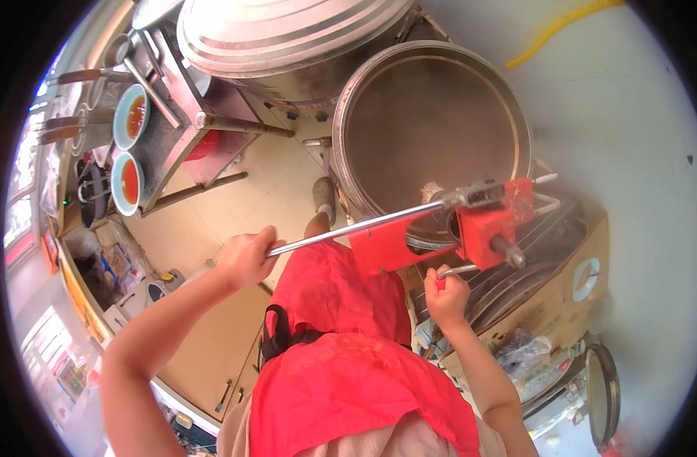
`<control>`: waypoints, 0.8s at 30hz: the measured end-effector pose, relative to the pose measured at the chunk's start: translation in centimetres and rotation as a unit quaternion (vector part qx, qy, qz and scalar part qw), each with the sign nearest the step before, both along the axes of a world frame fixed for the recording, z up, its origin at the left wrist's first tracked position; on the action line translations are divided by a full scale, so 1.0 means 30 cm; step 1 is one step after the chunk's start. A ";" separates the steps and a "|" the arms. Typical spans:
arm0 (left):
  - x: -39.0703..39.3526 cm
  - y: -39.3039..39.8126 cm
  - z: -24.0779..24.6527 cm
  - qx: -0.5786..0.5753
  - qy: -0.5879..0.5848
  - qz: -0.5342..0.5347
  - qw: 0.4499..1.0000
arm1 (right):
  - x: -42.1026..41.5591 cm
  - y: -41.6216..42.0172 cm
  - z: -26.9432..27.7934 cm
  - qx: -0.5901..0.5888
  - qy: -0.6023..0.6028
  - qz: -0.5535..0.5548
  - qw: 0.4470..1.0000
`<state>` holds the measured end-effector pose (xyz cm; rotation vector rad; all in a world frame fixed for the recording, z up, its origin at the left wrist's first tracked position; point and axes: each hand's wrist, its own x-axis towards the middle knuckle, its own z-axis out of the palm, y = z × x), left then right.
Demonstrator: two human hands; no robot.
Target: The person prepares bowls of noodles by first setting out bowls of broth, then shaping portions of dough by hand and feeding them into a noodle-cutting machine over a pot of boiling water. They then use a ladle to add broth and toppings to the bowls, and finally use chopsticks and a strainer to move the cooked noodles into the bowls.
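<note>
My left hand (247, 256) grips the near end of a long shiny metal lever (354, 228). The lever slants up and right to a hinged metal joint on a red metal hand press (485, 234). My right hand (447, 297) is closed around a short metal handle (458, 271) at the press's lower side. The press lies across the near rim of a large round metal pot (431, 120) filled with cloudy, steaming liquid. A pale clump (432, 191) shows behind the lever, over the liquid; whether it hangs or floats is unclear.
A big lidded metal vessel (297, 34) stands beyond the pot. On the metal table (180, 137) at left are two bowls (130, 181) of reddish-brown liquid, a ladle (148, 88) and wire strainers (97, 128). A cardboard sheet (577, 268) stands at right, by the wall.
</note>
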<state>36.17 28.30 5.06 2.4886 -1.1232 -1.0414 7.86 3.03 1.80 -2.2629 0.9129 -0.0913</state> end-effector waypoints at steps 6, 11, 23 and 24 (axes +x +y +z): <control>-0.044 -0.090 -0.581 -0.178 0.034 -0.029 0.983 | -0.011 -0.092 -0.066 -0.090 0.026 0.021 0.995; -0.065 -0.126 -0.651 -0.213 0.021 -0.001 0.977 | -0.060 -0.099 -0.072 -0.064 0.095 0.024 0.993; -0.148 -0.385 1.008 0.221 -0.252 -0.248 0.909 | -0.004 -0.046 -0.036 -0.051 -0.028 -0.016 0.998; -0.223 -0.390 1.057 0.213 -0.350 -0.218 0.886 | -0.001 -0.036 -0.038 -0.045 -0.037 0.001 0.998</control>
